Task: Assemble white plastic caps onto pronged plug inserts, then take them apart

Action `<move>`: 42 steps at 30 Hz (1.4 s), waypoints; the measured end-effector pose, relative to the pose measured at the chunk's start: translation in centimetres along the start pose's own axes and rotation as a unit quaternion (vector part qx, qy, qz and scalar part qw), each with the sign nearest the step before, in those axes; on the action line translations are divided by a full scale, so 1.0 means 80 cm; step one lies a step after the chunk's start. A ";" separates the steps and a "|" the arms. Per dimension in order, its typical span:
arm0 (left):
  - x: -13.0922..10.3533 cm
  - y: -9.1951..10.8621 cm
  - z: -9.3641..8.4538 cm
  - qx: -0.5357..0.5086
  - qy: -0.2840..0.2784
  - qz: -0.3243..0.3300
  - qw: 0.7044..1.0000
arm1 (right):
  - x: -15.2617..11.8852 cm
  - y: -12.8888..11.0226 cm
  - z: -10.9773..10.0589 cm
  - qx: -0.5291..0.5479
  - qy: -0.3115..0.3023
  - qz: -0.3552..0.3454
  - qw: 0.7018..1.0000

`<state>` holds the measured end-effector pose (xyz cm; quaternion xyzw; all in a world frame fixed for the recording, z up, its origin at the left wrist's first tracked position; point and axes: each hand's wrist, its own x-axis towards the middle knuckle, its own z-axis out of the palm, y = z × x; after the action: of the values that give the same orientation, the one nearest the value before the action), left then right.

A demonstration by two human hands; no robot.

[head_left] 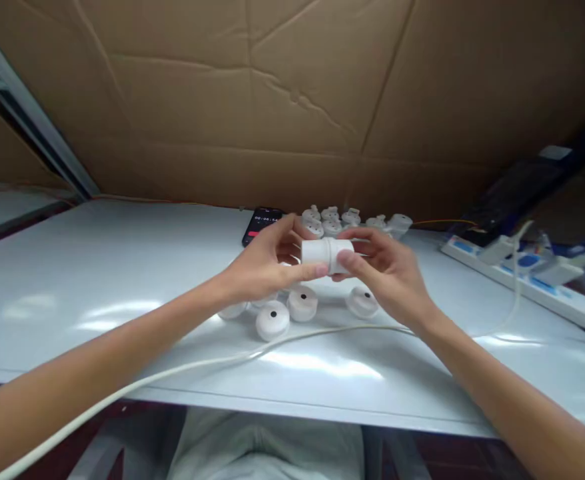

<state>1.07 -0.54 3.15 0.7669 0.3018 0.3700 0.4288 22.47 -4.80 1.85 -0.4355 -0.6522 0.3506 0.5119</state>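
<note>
Between both hands, above the table, is a white plastic cylinder (315,251) lying sideways, with a ridge round its middle. My left hand (272,260) grips its left end, thumb along the front. On its right end, my right hand (380,263) is closed, thumb pressed on the near side. Below the hands sit several white round pieces with a dark dot on top, such as one (272,321) at the front and another (362,303) under my right hand. Part of that group is hidden behind my left hand.
Several white fittings (331,223) stand at the back by the cardboard wall (197,113). A phone (261,224) showing a timer lies left of them. A white cable (212,361) crosses the table front. At right is a power strip (572,300) with plugs.
</note>
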 end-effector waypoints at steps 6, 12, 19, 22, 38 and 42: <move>-0.005 -0.012 0.008 0.213 0.024 0.280 0.936 | 0.008 -0.001 -0.003 0.113 -0.049 0.161 0.979; -0.003 -0.004 0.010 0.012 0.030 0.050 0.998 | 0.005 0.001 0.000 0.112 0.028 0.054 0.992; -0.005 -0.006 0.008 0.102 0.054 0.189 0.975 | 0.009 0.007 -0.002 0.133 0.045 0.074 0.987; -0.004 -0.003 0.010 0.029 0.035 0.102 0.994 | 0.008 0.007 0.000 0.128 0.045 0.062 0.989; -0.001 -0.023 0.005 0.302 0.023 0.198 0.932 | 0.026 0.004 -0.031 -0.022 0.146 -0.020 0.989; 0.002 -0.030 -0.001 0.325 -0.042 0.175 0.928 | 0.053 0.030 -0.096 -0.092 0.330 -0.058 0.938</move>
<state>0.75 0.74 1.11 0.9199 0.2483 0.2878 0.0967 30.02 0.08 3.00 -0.5332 -0.5002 0.0959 0.6755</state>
